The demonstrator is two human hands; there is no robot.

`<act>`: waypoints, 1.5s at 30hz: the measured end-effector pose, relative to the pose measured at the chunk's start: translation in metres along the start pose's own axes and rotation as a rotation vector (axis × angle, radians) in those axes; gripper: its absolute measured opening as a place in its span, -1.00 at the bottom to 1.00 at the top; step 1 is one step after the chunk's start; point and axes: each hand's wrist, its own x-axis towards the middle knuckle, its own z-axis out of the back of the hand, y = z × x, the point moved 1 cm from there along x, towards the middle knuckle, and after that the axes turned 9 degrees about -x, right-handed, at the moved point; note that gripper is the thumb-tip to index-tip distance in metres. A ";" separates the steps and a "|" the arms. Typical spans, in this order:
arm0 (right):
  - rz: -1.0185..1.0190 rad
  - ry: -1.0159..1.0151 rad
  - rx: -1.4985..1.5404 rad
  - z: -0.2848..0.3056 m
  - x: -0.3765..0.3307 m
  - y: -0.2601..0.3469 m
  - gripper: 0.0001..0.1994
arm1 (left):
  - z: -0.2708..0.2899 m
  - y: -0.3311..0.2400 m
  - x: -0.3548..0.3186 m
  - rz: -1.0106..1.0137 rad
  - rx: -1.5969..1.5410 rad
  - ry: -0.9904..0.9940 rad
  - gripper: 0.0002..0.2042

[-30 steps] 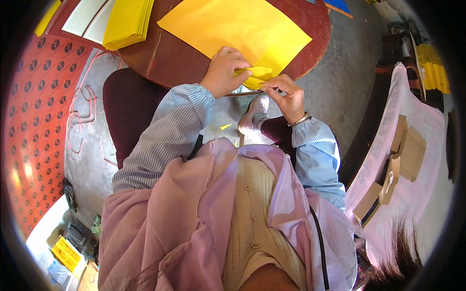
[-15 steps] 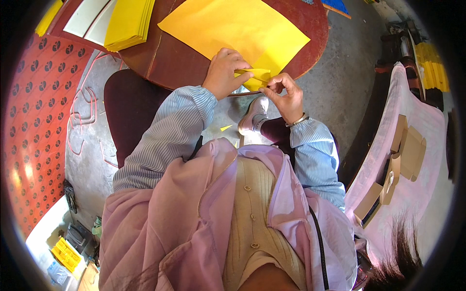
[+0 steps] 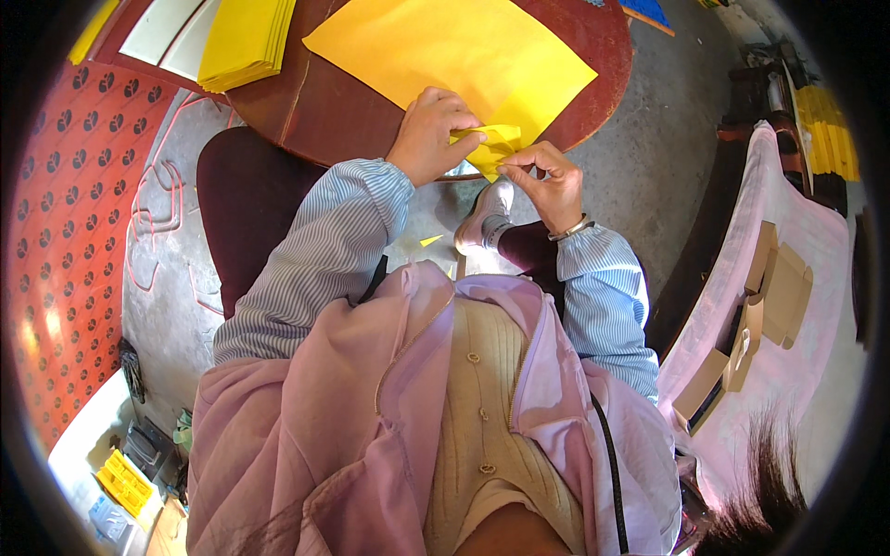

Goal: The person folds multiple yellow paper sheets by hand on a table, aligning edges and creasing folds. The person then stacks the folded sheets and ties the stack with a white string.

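A large yellow sheet (image 3: 450, 60), paper or thin cloth, lies on the round dark-red table (image 3: 343, 120), its near corner folded and hanging past the table's edge. My left hand (image 3: 434, 137) grips the folded corner between thumb and fingers. To its right, my right hand (image 3: 549, 185) pinches the corner's edge between thumb and index finger. The folded part between the hands is creased and stands up a little. Left of the sheet rests a stack of folded yellow sheets (image 3: 243, 46).
A small yellow scrap (image 3: 430, 241) lies on the grey floor near my shoe (image 3: 482, 218). Open cardboard boxes (image 3: 783, 292) sit on a pink cloth (image 3: 807, 232) at the right. A red patterned sheet (image 3: 79, 204) and bent pink metal rods (image 3: 158, 208) are at the left.
The folded corner between my hands has opened out and its creases have shifted. My right hand has moved slightly to the right; my left hand has stayed nearly in place.
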 end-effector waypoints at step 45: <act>0.177 -0.151 -0.135 0.041 0.015 -0.003 -0.85 | 0.005 -0.006 0.005 -0.019 -0.034 0.027 -0.86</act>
